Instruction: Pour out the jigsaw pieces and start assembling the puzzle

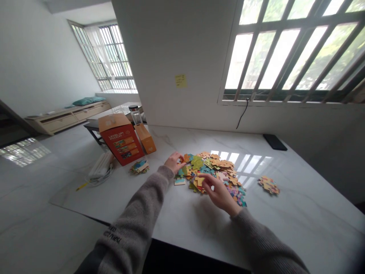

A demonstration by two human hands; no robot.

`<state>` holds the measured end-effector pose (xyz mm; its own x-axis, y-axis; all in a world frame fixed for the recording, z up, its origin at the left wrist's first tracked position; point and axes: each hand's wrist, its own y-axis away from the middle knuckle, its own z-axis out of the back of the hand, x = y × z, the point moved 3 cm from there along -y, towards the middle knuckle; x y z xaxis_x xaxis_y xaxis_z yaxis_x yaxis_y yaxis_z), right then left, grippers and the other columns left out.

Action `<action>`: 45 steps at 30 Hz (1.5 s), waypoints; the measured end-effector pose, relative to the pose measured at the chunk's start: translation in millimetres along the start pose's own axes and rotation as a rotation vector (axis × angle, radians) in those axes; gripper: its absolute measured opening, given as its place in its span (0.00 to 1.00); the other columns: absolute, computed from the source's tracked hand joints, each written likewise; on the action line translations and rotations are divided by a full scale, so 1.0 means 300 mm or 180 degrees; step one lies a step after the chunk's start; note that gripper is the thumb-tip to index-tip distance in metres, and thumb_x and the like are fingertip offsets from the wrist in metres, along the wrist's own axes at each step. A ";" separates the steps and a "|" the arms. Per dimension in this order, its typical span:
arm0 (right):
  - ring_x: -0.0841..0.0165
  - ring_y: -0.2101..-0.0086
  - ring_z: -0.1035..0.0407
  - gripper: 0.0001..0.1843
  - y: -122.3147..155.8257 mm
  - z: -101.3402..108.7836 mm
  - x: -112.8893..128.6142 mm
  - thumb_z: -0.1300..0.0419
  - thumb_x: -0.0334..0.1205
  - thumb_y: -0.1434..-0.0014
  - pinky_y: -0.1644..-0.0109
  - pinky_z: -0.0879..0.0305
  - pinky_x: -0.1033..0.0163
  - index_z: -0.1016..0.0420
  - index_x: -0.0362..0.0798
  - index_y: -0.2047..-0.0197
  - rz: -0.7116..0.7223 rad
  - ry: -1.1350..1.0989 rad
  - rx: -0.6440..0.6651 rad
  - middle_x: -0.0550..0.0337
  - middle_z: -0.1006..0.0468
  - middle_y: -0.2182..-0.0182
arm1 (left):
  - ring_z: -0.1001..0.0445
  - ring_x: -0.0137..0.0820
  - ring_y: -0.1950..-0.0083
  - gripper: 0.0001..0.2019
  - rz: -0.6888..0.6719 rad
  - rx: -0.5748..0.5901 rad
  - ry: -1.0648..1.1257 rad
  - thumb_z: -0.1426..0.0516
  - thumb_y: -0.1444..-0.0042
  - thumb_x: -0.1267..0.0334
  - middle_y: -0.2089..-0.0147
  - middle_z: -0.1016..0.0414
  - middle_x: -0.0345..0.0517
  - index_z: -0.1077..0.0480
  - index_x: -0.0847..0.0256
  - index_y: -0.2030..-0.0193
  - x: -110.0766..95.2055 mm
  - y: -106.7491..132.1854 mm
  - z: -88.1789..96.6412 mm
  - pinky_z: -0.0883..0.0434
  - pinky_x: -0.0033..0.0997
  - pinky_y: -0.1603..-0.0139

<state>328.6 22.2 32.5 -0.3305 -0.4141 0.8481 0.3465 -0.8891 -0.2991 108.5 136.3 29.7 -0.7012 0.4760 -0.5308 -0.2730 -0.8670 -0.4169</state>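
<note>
Jigsaw puzzle pieces (209,171) in a loose heap on a white marble table (288,217), between the two hands. Left hand (173,162): curled at the heap's left edge, fingers bent down onto the pieces. Right hand (219,194): partly open over the heap's near side, fingers and thumb slightly apart. Whether either hand holds a piece cannot be told. A small pile (139,167) lies left of the heap, a small cluster (268,185) right of it, and an orange box (121,139) stands beyond the pile.

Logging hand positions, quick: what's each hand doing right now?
Left hand: curled at the edge of the puzzle pile; can't tell if it holds a piece.
Right hand: partly open over the pile; nothing clearly held.
</note>
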 end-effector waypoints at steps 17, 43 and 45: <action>0.66 0.63 0.28 0.26 -0.027 0.015 -0.060 0.39 0.52 0.41 0.59 0.29 0.60 0.33 0.48 0.44 -0.0381 -0.0924 -0.0528 0.54 0.24 0.58 | 0.28 0.41 0.40 0.05 -0.1492 0.0028 0.0416 0.45 0.43 0.69 0.47 0.23 0.54 0.28 0.59 0.60 -0.262 0.167 -0.137 0.37 0.52 0.34; 0.73 0.75 0.37 0.11 -0.028 0.061 -0.090 0.42 0.45 0.42 0.74 0.36 0.67 0.31 0.49 0.58 -0.0511 -0.1501 -0.1101 0.63 0.32 0.70 | 0.23 0.30 0.74 0.26 0.0968 -0.0175 0.3782 0.34 0.52 0.52 0.74 0.34 0.31 0.38 0.60 0.51 -0.181 0.135 -0.143 0.23 0.35 0.66; 0.73 0.75 0.38 0.13 -0.026 0.052 -0.079 0.43 0.44 0.42 0.75 0.37 0.68 0.31 0.49 0.55 -0.0496 -0.1526 -0.0994 0.65 0.33 0.71 | 0.22 0.30 0.71 0.28 0.0786 0.0017 0.3741 0.35 0.50 0.54 0.73 0.34 0.32 0.38 0.60 0.45 -0.200 0.138 -0.142 0.23 0.34 0.62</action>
<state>347.3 42.0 21.6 0.1018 -0.2044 0.9736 0.0269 -0.9777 -0.2081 167.2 78.0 13.0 0.2940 0.1380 -0.9458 -0.2204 -0.9530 -0.2076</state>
